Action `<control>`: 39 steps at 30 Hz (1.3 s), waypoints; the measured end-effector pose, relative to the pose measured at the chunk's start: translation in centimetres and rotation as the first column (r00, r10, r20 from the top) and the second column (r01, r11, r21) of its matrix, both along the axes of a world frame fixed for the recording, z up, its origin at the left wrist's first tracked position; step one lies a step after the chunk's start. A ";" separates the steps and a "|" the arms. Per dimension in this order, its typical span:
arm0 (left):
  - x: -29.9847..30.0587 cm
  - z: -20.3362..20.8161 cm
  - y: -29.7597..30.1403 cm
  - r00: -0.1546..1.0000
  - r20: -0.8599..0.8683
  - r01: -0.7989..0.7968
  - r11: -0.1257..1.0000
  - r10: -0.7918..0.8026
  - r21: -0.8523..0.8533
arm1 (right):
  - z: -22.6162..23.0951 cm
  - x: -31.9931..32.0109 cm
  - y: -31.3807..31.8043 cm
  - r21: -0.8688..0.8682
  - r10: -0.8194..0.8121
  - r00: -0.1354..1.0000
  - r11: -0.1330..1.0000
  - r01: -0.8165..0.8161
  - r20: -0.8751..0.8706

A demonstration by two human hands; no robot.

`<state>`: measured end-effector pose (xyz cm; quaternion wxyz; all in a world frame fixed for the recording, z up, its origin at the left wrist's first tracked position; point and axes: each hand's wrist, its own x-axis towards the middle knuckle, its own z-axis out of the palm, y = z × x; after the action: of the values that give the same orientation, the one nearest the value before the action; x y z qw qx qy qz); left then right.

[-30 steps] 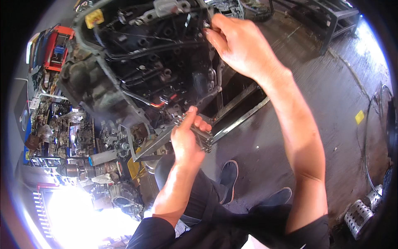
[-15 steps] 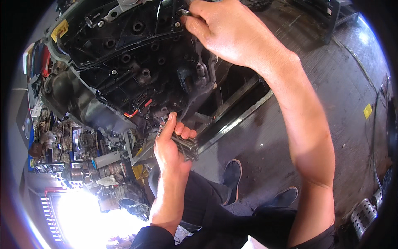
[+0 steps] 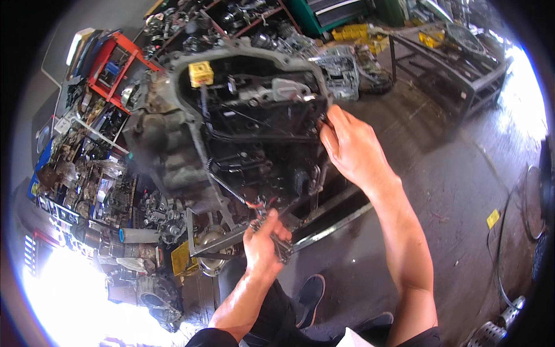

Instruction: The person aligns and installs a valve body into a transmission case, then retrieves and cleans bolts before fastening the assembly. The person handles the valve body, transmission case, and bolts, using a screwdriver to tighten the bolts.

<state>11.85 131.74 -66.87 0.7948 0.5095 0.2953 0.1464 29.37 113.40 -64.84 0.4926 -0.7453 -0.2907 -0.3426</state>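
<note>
A large grey metal gearbox housing [image 3: 165, 136] stands open before me, with a black ribbed unit [image 3: 266, 128] inside it. My left hand [image 3: 263, 251], low at the housing's near edge, is closed around a bunch of metal bolts [image 3: 282, 250] that stick out past the fingers. Above that fist, a dark braided cable [image 3: 228, 188] ends in red wires. My right hand [image 3: 356, 149] reaches to the right rim of the housing. Its thumb and fingers pinch together beside the black unit; what lies between them is too small to make out. A yellow connector [image 3: 200, 74] sits at the upper left.
Greasy gearbox parts [image 3: 104, 185] crowd the left side, near a red metal frame [image 3: 110, 72]. A metal frame table [image 3: 462, 87] stands at the far right. Below the housing runs a metal stand rail [image 3: 332, 225]. A cable [image 3: 498, 254] lies on the right floor.
My view has lifted and shows more of the housing's far side and the parts behind. My right hand still pinches at the right rim; the left keeps the bolts.
</note>
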 end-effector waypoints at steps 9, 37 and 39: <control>-0.4 -0.3 0.7 0.998 0.056 0.038 0.995 -0.033 -0.091 | 0.0 -0.7 1.0 -0.027 -0.074 0.992 0.997 0.072 -0.097; -0.4 -0.1 1.9 0.996 0.040 0.083 0.997 -0.083 0.004 | 1.0 0.1 -1.2 -0.220 -0.008 0.997 0.975 -0.010 -0.082; -0.4 -0.1 1.8 0.996 0.052 0.069 0.998 -0.069 -0.008 | 0.8 0.0 -1.1 -0.196 -0.016 0.997 0.981 0.002 -0.072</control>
<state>11.49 133.50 -66.95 0.8093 0.5115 0.2575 0.1307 29.37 112.34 -64.01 0.4258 -0.8034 -0.3013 -0.2872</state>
